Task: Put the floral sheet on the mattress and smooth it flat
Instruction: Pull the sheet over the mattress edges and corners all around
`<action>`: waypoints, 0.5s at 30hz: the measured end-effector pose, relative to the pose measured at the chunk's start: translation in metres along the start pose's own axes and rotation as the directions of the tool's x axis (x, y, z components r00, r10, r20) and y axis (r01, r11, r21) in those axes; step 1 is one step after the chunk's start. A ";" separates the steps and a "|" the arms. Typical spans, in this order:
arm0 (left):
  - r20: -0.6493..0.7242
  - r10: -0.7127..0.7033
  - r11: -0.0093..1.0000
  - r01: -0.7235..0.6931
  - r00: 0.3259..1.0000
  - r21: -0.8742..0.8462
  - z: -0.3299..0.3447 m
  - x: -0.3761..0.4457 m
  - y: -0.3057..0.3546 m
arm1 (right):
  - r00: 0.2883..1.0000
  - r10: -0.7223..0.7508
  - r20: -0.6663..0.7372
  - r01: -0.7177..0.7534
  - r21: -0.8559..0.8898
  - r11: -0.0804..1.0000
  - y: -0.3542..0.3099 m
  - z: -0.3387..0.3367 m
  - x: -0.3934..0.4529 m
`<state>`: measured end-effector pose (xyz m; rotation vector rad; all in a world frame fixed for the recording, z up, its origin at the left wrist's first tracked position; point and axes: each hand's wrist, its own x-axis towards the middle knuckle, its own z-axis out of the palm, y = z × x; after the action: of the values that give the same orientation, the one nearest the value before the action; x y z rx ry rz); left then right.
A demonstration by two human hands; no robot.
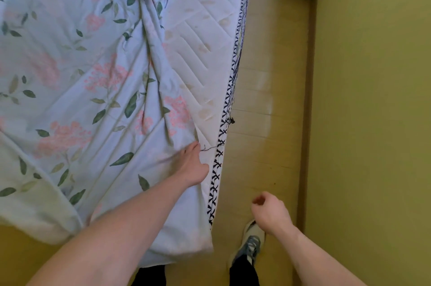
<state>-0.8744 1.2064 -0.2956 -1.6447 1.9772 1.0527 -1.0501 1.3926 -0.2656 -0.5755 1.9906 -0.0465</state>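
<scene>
From my seat the head view is bright and evenly lit, soft daylight-like light with no hard shadows anywhere. I see a pale glare patch on the wooden floor (pixel 265 90), a washed sheen across the boards beside the bed. The floral sheet (pixel 77 80) shows only gentle shading in its folds, and its pink print looks faded and slightly overexposed. Detail is soft overall, with a smeared, compressed look; the left hand (pixel 192 164) is blurred at the fingers. Wide-angle distortion bends the mattress (pixel 205 36) edge and the wall (pixel 373 99) line, and the corners stretch. The right hand (pixel 271 212) reads a little sharper.
</scene>
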 end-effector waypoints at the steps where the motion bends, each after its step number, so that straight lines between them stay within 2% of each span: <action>1: -0.036 0.058 0.998 -0.058 0.998 0.016 0.005 -0.005 0.006 | 1.000 -0.023 0.009 0.023 -0.006 1.000 0.005 -0.014 0.001; 3: -0.077 0.151 0.988 -0.147 0.985 0.055 0.009 -0.018 0.026 | 0.998 -0.049 0.030 0.049 -0.022 0.999 0.018 -0.046 0.005; 6: 0.030 0.184 0.976 -0.187 0.982 0.112 0.017 -0.032 0.043 | 0.998 -0.057 0.039 0.058 -0.030 0.998 0.030 -0.075 0.013; 11: 0.265 0.138 0.986 -0.157 0.954 0.050 0.022 -0.024 0.062 | 0.993 -0.110 0.033 0.112 -0.096 0.989 0.020 -0.120 0.034; 13: 0.297 0.111 0.991 -0.128 0.949 0.038 0.020 -0.017 0.067 | 0.991 -0.129 0.046 0.134 -0.123 0.983 0.007 -0.131 0.042; 15: 0.258 0.082 0.996 -0.084 0.963 -0.002 0.015 -0.010 0.069 | 0.986 -0.150 0.069 0.159 -0.134 0.978 -0.010 -0.140 0.051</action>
<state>-0.9400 1.2276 -0.2773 -1.3519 1.8883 1.2184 -1.1840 1.3334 -0.2379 -0.8126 1.8990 0.0141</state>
